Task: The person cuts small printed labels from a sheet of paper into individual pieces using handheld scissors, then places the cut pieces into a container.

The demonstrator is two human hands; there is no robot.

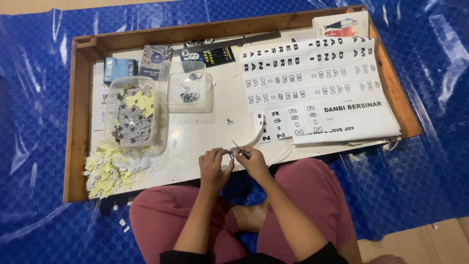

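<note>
A wooden tray (78, 122) lies on blue plastic sheeting (29, 98), its white floor serving as a work surface. At about eight o'clock on the tray sits a heap of yellow and white paper scraps (110, 168). Just above it, toward ten o'clock, stands a clear plastic tub (134, 117) filled with small printed cut pieces and a few yellow ones. Right of that is a smaller clear container (190, 92) with several small dark items inside. Near the middle of the tray's front edge, at six o'clock, the two hands meet. The left hand (214, 166) is curled, its thumb and fingertips pinching a small piece (231, 154), too tiny to identify, possibly a paper cutout. The right hand (253, 160) touches it, fingers closed around thin scissors (239, 147) whose dark tip points up toward eleven o'clock. Just beyond the hands a curling white paper strip (255, 137) arcs away. From one to three o'clock lie sheets of printed letter strips (317, 83), overlapping a larger printed sheet (361, 120). The person sits cross-legged in pink trousers (312, 195)
</note>
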